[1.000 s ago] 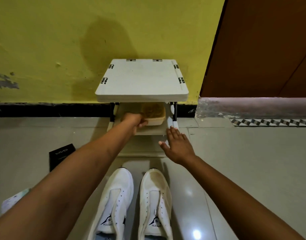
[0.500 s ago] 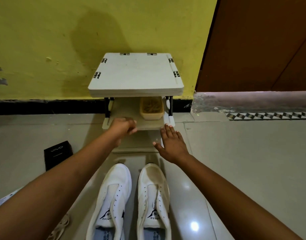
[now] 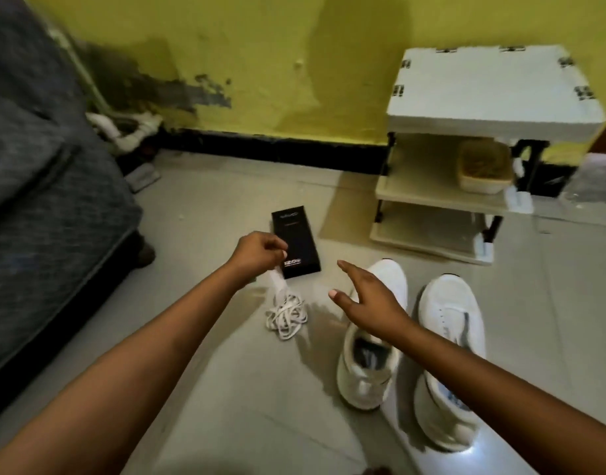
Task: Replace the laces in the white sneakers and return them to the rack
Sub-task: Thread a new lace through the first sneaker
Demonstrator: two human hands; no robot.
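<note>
Two white sneakers without laces stand side by side on the tiled floor, the left one (image 3: 370,365) and the right one (image 3: 449,358). A bundle of white laces (image 3: 286,317) lies on the floor to their left. My left hand (image 3: 257,253) pinches the upper end of those laces, which hang down to the bundle. My right hand (image 3: 366,299) hovers open above the left sneaker's toe, fingers spread toward the laces. The white shoe rack (image 3: 479,94) stands against the yellow wall at the upper right.
A tan basket (image 3: 485,169) sits on the rack's middle shelf. A black phone box (image 3: 294,245) lies on the floor just beyond my left hand. A dark grey mattress (image 3: 44,186) fills the left side. White pipes (image 3: 123,132) run along the wall corner.
The view swung left, away from the rack. My left hand left the rack shelf and now holds the laces; my right hand lifted off the floor and moved over the left sneaker.
</note>
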